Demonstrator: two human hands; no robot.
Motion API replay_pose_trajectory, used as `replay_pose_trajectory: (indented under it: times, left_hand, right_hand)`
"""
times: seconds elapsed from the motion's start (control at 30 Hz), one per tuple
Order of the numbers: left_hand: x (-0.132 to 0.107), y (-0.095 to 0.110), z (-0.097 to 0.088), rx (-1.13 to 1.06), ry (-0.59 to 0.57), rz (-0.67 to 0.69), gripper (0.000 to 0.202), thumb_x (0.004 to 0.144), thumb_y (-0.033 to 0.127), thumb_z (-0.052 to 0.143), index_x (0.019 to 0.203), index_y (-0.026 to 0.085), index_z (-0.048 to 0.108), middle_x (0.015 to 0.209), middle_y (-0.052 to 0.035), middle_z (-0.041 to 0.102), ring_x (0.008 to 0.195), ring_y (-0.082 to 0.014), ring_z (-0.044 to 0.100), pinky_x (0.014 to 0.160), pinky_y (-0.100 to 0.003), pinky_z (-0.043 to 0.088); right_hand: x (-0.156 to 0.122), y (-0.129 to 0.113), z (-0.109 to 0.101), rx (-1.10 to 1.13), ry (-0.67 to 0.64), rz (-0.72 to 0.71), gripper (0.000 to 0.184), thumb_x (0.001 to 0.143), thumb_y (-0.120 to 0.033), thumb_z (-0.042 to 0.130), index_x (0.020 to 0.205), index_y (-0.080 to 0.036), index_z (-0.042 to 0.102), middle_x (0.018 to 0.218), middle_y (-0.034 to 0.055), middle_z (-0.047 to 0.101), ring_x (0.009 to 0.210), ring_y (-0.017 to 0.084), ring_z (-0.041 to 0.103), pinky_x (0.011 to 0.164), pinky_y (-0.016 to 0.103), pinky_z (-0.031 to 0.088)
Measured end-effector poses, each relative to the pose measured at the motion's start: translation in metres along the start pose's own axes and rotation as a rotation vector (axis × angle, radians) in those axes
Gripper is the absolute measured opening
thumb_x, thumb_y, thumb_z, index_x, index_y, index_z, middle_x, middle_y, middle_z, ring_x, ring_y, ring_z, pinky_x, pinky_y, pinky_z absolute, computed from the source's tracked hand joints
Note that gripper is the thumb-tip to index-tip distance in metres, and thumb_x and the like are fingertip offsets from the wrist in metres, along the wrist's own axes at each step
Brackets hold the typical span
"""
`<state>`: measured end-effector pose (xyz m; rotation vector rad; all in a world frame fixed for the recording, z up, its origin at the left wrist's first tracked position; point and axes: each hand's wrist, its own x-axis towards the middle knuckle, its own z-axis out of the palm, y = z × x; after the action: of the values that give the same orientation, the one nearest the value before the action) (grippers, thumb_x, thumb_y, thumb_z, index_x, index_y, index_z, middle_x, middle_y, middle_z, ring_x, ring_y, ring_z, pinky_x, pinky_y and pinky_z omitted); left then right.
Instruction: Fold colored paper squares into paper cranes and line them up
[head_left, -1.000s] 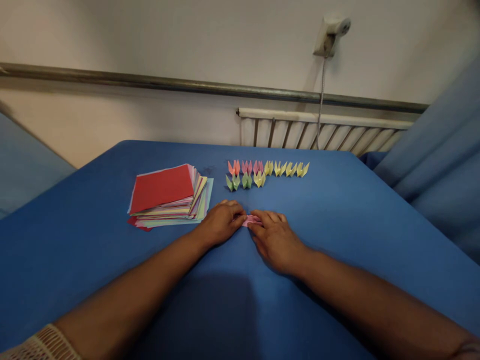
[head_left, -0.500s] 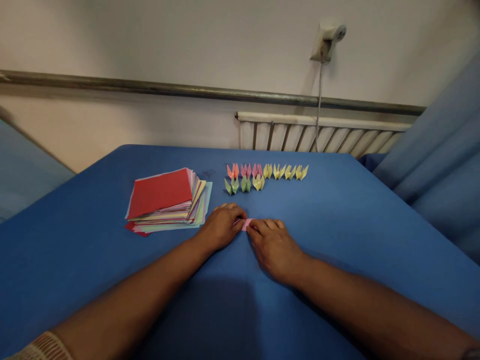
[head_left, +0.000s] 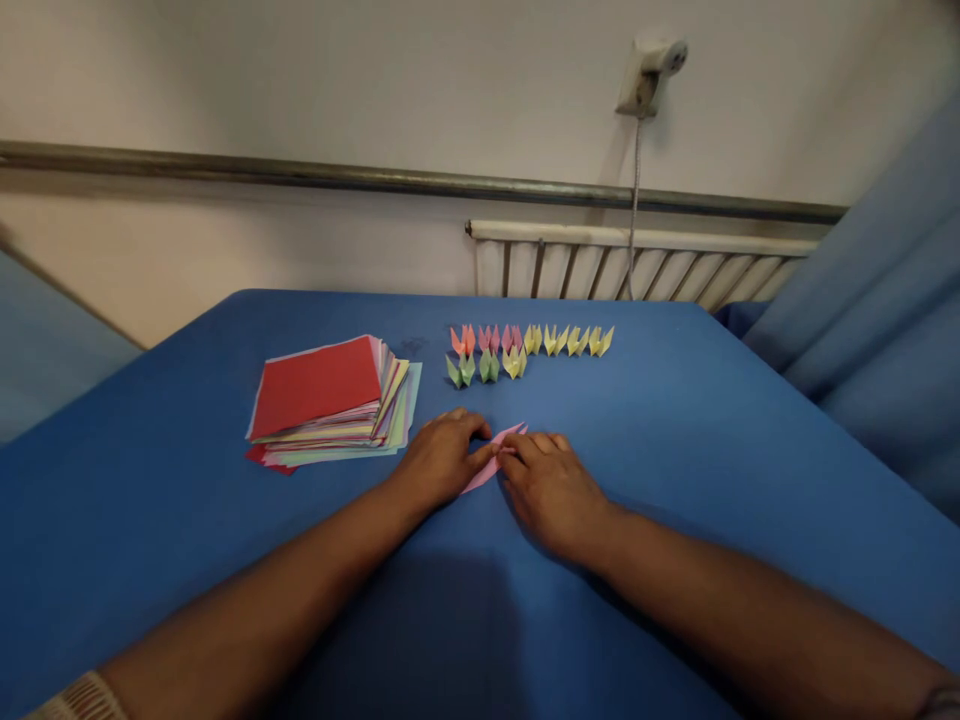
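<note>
A pink folded paper (head_left: pixel 484 474) lies slantwise on the blue table between my two hands, its narrow tip pointing away to the right. My left hand (head_left: pixel 444 455) grips its left side with thumb and fingers. From the other side, my right hand (head_left: pixel 553 490) pinches the paper near its middle; its fingers are curled and partly cover it. Beyond the hands stand small folded paper cranes in two rows, among them an orange crane (head_left: pixel 463 341), a green crane (head_left: pixel 489 366) and a yellow crane (head_left: pixel 514 362).
A thick stack of coloured paper (head_left: pixel 319 390), red sheet on top, lies left of my hands on the blue table (head_left: pixel 660 430). Behind are a wall rail (head_left: pixel 375 178), a radiator (head_left: pixel 555 235) and a plugged-in cord (head_left: pixel 636 170). A blue curtain (head_left: pixel 885 300) hangs at right.
The pink paper, mostly covered before and lying crosswise, now shows as a longer, slanted pointed shape. Both hands have stayed close to it, with their fingers shifted slightly.
</note>
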<state>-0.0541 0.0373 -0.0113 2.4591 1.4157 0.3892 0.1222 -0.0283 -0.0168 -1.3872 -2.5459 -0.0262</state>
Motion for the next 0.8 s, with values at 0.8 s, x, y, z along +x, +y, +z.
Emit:
replay_pose_trajectory:
  times: [0.8]
  left_hand:
    - [-0.004, 0.008, 0.005, -0.100, 0.052, -0.055, 0.022, 0.083, 0.038, 0.058, 0.094, 0.019, 0.061, 0.091, -0.0050, 0.065, 0.083, -0.0202, 0.059, 0.071, -0.031, 0.044]
  right_hand:
    - [0.000, 0.000, 0.005, -0.004, -0.051, 0.039, 0.030, 0.094, -0.020, 0.040, 0.114, -0.013, 0.061, 0.099, 0.0121, 0.062, 0.089, 0.024, 0.053, 0.076, 0.037, 0.041]
